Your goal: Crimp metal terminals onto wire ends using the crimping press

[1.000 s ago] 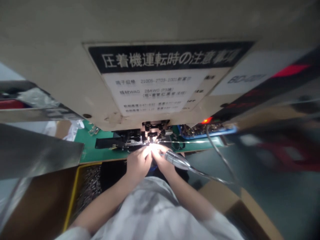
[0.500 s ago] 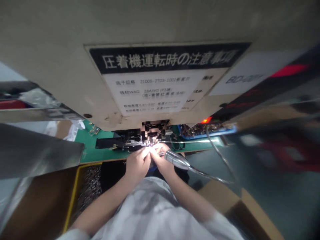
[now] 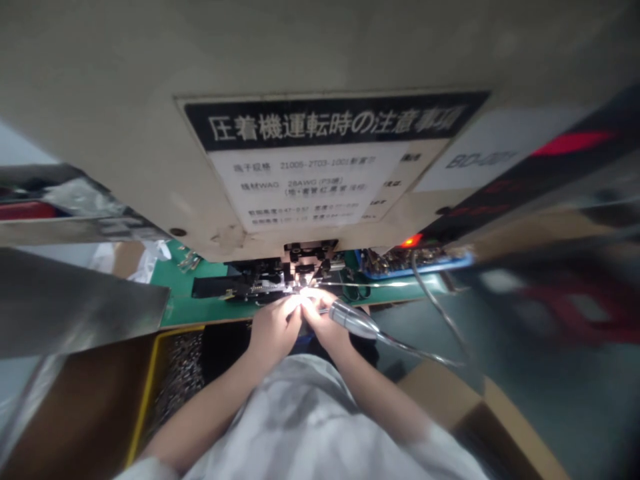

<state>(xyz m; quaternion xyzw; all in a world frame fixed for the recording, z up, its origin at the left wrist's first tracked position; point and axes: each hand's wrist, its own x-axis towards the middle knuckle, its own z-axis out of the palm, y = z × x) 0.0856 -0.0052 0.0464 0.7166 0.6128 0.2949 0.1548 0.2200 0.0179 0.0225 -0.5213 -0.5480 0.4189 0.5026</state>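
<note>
My left hand (image 3: 273, 328) and my right hand (image 3: 325, 325) meet fingertip to fingertip right below the black tooling (image 3: 300, 270) of a beige crimping machine (image 3: 320, 120). Both hands are pinched closed. A small lamp (image 3: 353, 321) on a flexible metal neck shines on the fingertips and the glare hides what they hold. The machine's front carries a label with Japanese text (image 3: 320, 160). The tooling sits on a green mat (image 3: 200, 303).
A yellow bin (image 3: 173, 380) with small metal scraps stands below left of my hands. A blue tray (image 3: 415, 262) of metal parts lies right of the tooling, by a red indicator light (image 3: 413, 241). A cardboard box (image 3: 480, 413) is at lower right, a metal sheet (image 3: 75, 307) at left.
Almost nothing differs; my hands stay pinched together at the tooling, and the camera has shifted slightly.
</note>
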